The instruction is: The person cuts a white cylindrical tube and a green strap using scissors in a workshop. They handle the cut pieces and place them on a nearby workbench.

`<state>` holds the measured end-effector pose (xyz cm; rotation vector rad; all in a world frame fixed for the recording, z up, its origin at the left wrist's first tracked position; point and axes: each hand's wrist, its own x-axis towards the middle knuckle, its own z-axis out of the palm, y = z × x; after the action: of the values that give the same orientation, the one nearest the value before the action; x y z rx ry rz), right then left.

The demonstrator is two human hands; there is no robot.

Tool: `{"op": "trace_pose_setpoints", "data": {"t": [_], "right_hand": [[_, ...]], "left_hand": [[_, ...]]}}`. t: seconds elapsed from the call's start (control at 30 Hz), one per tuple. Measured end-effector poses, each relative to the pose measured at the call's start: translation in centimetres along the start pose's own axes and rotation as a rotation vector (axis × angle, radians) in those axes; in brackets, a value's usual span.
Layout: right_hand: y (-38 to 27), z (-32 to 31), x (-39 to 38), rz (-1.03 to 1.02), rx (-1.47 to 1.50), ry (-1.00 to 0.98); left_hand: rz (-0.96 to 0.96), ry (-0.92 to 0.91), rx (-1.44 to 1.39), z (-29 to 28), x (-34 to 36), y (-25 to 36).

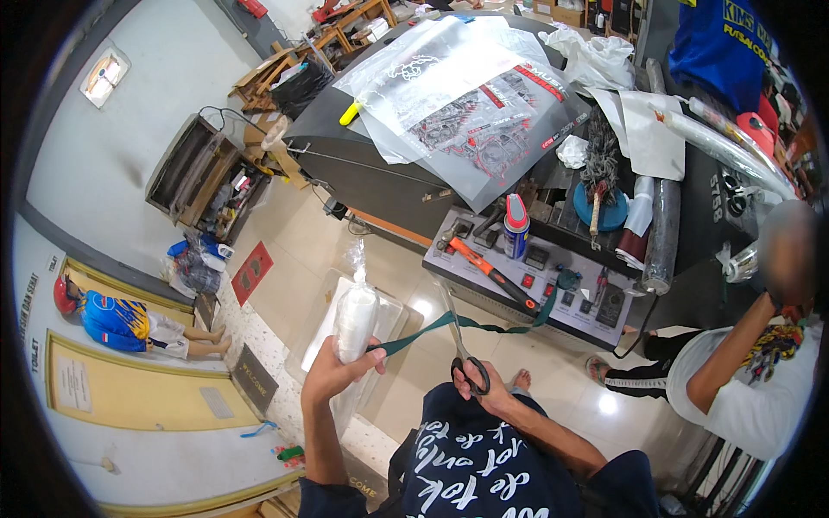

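Note:
My left hand (pixel 341 371) grips a white roll (pixel 354 319) in clear plastic, upright, along with a dark green strip (pixel 406 335) running across to the machine's control panel (pixel 553 319). My right hand (pixel 481 388) has its fingers in the black handles of scissors (pixel 459 341). The blades cross the strip between my left hand and the panel; whether they have cut it I cannot tell. An orange-handled hammer (pixel 488 268) and a spray can (pixel 515 224) rest on the panel.
A large dark machine (pixel 350 173) carries printed transparent sheets (pixel 466 121), rolls and white bags. A person (pixel 734 380) stands at the right. Below the roll, a pale tray (pixel 306 354) is low down. At the left are doors (pixel 142 388), a clothed mannequin (pixel 129 324) and a cluttered cabinet (pixel 194 173).

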<state>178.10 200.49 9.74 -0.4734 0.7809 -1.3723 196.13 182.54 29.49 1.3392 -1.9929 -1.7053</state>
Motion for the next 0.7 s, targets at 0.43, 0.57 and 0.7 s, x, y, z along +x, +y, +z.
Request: {"op": "trace_pose_setpoints", "data": {"t": [0.43, 0.57, 0.7], "right_hand": [[-0.2, -0.8, -0.1, -0.043, 0.085, -0.026], [-0.5, 0.1, 0.5, -0.179, 0.240, -0.074], [0.6, -2.3, 0.3, -0.043, 0.158, -0.026]], "left_hand": [[-0.013, -0.077, 0.080, -0.2, -0.3, -0.5], [-0.048, -0.115, 0.083, -0.2, -0.5, -0.4], [-0.083, -0.190, 0.119, -0.1, -0.5, -0.6]]}}
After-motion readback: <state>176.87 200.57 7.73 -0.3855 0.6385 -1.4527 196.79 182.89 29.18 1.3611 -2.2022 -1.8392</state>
